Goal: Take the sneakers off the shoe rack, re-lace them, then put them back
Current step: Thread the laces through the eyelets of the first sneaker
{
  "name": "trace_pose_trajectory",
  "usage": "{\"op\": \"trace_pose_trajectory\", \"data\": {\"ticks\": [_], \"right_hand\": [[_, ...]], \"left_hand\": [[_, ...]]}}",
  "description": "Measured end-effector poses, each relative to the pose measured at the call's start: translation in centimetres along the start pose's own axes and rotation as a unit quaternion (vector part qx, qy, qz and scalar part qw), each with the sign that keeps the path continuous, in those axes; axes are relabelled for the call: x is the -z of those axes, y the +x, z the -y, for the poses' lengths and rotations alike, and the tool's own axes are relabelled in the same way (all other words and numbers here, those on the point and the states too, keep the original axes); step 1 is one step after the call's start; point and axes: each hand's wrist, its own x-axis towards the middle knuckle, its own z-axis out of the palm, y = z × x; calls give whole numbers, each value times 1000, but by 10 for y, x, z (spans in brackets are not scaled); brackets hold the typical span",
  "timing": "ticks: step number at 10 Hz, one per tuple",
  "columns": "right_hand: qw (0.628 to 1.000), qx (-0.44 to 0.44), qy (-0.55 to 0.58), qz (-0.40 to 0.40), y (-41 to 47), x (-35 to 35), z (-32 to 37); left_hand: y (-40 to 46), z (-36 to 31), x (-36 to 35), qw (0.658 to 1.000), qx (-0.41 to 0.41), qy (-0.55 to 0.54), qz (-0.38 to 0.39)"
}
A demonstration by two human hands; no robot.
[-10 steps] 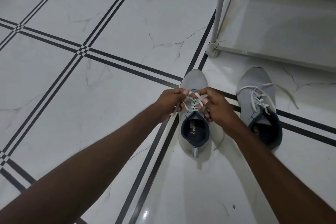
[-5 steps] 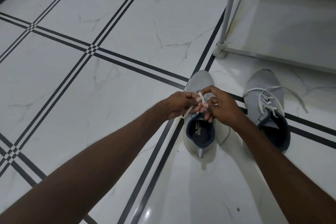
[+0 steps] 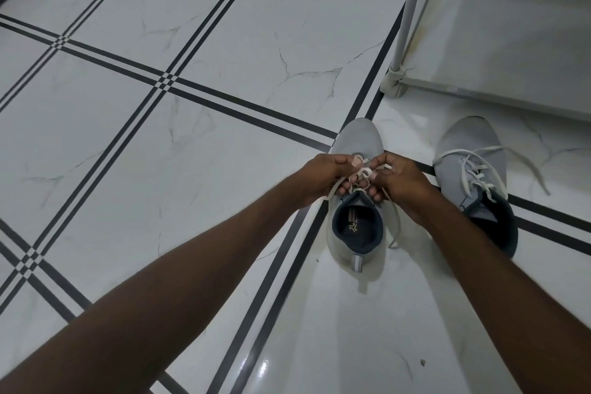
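Note:
Two grey sneakers with dark blue collars stand on the tiled floor, toes pointing away from me. Over the tongue of the left sneaker (image 3: 356,137), my left hand (image 3: 323,176) and my right hand (image 3: 399,182) meet, both pinching its white lace (image 3: 363,173). Loops of lace sit between my fingertips, and one loose end trails down the shoe's right side. The right sneaker (image 3: 470,144) stands apart to the right, its white lace threaded but untied, ends lying on the floor.
The white shoe rack (image 3: 499,29) stands at the upper right, with its corner post and foot just beyond the sneakers. The floor (image 3: 160,169) is glossy white marble tile crossed by black stripes. A dark strip runs along the far edge.
My hands have stayed over the left sneaker's tongue and worked the lace closer together into small loops. The view has shifted slightly, so the shoes and rack appear further right.

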Motion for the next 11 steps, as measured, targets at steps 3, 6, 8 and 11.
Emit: {"op": "trace_pose_trajectory", "data": {"ticks": [3,6,8,11], "right_hand": [[996,-93,9,12,11,0,5],[997,-27,-74,9,-11,11,26],[891,95,-439,-71,-12,18,15],[845,-33,-529,-66,2,15,5]], "left_hand": [[2,-5,-11,814,-242,505,-151],[-4,10,-24,949,-134,176,-226],[-20,15,-2,968,8,-39,-247],[-29,40,-3,926,111,-97,-349]]}}
